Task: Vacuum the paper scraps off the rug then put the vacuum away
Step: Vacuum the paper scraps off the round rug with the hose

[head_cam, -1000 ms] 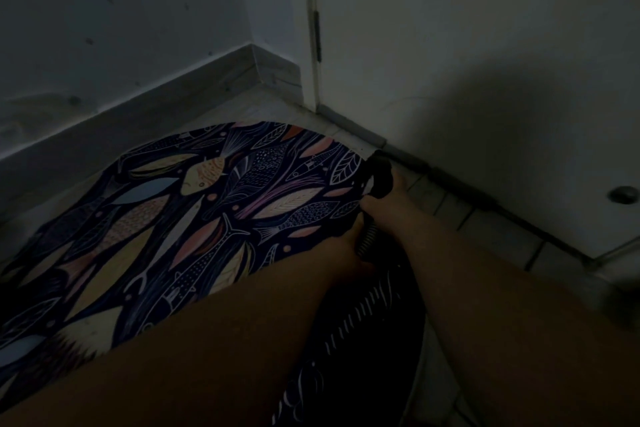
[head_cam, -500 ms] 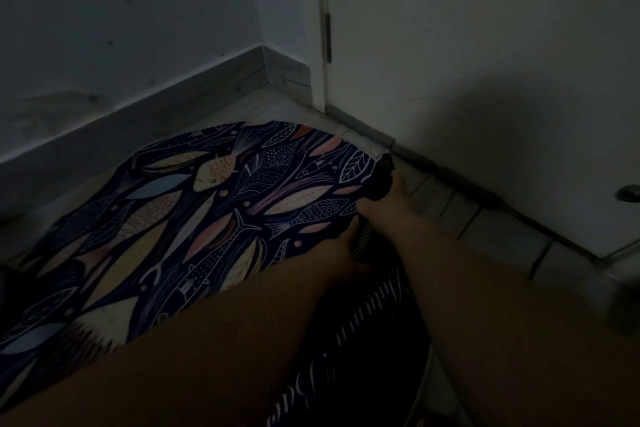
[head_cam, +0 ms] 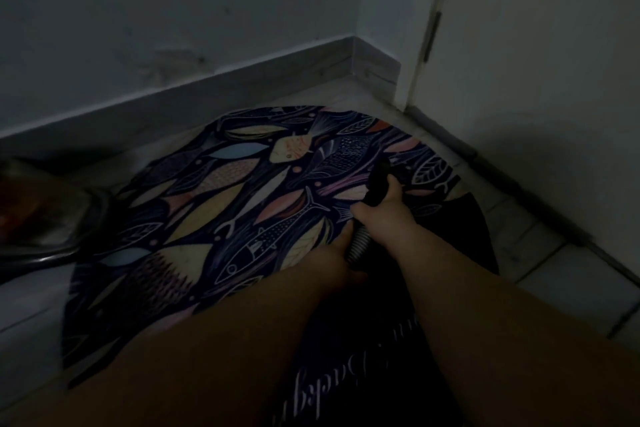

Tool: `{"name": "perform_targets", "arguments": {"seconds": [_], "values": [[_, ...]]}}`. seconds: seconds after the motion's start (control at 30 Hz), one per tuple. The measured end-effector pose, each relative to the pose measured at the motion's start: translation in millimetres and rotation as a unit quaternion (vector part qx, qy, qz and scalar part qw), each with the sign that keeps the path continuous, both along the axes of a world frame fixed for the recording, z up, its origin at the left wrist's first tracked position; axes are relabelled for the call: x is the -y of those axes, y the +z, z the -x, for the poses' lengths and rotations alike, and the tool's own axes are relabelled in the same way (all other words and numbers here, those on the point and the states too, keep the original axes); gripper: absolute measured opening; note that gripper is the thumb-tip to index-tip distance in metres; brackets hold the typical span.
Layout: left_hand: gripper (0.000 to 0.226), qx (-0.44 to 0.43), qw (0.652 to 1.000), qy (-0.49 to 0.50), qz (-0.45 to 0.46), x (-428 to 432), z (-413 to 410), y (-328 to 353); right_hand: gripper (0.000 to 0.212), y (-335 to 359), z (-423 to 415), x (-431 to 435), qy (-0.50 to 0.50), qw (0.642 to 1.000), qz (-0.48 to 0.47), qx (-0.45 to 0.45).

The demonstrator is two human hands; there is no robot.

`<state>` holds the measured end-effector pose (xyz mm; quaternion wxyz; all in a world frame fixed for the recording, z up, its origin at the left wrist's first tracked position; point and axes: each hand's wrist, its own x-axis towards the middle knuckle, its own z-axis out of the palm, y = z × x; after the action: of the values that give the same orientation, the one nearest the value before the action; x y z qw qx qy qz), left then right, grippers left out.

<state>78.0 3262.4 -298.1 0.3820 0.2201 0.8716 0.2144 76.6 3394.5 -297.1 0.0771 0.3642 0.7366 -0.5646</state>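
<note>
**A:** From the head camera, the only view there is: why are both hands on the vacuum?

**B:** I'd say it's for control. The right hand (head_cam: 384,215) is wrapped round the black nozzle (head_cam: 377,180) and aims its tip down at the rug (head_cam: 242,211). The left hand (head_cam: 334,253) grips the ribbed hose (head_cam: 360,243) just behind it, probably to take the hose's drag off the tip.

**A:** Where does the tip sit?

**B:** Over the rug's right side, near the edge closest to the door (head_cam: 536,97). The light is too dim to tell whether it touches the pile or hovers just above it.

**A:** And the rug itself?

**B:** It's round and dark, printed with pale fish and leaves in cream, pink and blue. It lies flat on the floor tiles (head_cam: 554,270) in the corner, with the skirting board (head_cam: 207,90) behind it and the door to the right. Part of its near side is hidden by the arms and by dark cloth with pale lettering (head_cam: 346,374).

**A:** Any paper scraps left?

**B:** I can't pick any out, but pale bits would be lost in that busy pattern, so I wouldn't call the rug clean.

**A:** What's the dark object (head_cam: 45,218) at the far left?

**B:** It's glossy and sits just off the rug's edge. It may be the vacuum's body, but I cannot tell
</note>
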Motion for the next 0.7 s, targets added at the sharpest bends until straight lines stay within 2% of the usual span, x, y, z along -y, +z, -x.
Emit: {"name": "perform_targets", "arguments": {"seconds": [0.17,0.33,0.47,0.7], "values": [[0.108,-0.002,0.999,0.047,-0.007,68,7,1,0.095,4,18,65,0.048,0.999,0.006,-0.013],[0.102,-0.021,0.997,0.074,-0.015,141,10,2,0.09,10,37,137,0.095,0.995,0.027,-0.016],[0.109,-0.015,0.992,0.123,-0.012,199,10,-3,0.094,10,47,196,0.142,0.989,0.028,0.002],[0.109,-0.005,0.984,0.174,-0.044,283,0,1,0.093,8,54,284,0.214,0.976,0.03,0.008]]}}
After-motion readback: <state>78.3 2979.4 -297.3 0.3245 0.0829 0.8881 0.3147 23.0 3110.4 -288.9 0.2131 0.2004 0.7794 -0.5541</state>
